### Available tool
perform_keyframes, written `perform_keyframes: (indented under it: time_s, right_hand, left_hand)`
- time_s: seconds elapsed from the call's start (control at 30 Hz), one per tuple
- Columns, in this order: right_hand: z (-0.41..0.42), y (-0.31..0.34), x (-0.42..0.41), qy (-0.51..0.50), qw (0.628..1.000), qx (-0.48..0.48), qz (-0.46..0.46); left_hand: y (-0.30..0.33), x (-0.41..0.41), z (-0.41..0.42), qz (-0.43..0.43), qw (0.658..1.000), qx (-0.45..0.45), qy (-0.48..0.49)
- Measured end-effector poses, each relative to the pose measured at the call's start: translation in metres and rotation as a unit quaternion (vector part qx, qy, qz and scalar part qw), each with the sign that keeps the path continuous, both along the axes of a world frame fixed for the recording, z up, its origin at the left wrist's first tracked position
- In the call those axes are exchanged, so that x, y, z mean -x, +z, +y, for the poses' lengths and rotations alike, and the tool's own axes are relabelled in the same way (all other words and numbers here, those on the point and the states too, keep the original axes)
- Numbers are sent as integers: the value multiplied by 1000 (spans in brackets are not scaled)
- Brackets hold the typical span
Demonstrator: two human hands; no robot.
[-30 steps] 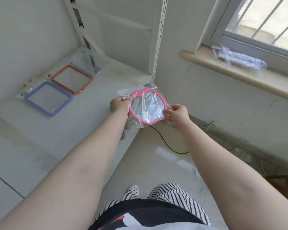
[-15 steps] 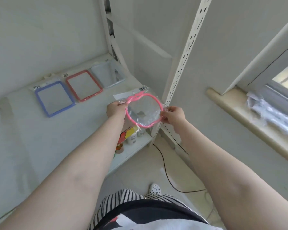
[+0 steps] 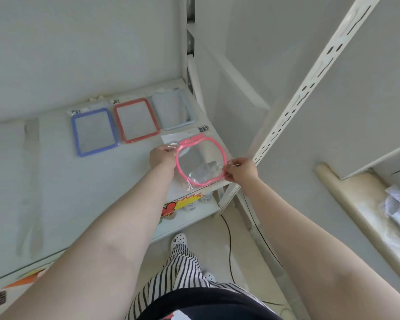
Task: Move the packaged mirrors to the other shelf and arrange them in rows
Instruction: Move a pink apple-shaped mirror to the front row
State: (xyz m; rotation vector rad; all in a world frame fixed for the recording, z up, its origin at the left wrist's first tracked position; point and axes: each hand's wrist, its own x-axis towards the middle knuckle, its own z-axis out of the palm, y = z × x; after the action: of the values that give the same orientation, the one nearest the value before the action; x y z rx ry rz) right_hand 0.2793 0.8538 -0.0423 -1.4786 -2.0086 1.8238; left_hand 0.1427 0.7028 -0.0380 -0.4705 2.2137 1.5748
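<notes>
my left hand [image 3: 163, 155] and right hand [image 3: 239, 169] pinch opposite sides of the pink round mirror [image 3: 200, 160], held over the shelf [image 3: 56, 181] by its right front corner. the row of three square mirrors [image 3: 134, 121] lies behind and left, nearer my left hand.

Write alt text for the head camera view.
Both hands, left hand and right hand, hold a packaged pink round mirror over a white shelf. Behind it lie blue, red and grey rectangular mirrors in a row.
</notes>
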Motion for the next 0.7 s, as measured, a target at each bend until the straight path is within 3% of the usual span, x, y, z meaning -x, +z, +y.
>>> perform_keyframes:
  time_s: [0.4,0.7]
  right_hand:
    - [8,-32,48,11,995,-87,-45]
    - [8,-36,55,-5,995,-84,-47]
  left_hand:
    - [-30,37,18,-10,1000,30,0]
    - [-35,47,16,8,999,42,-1]
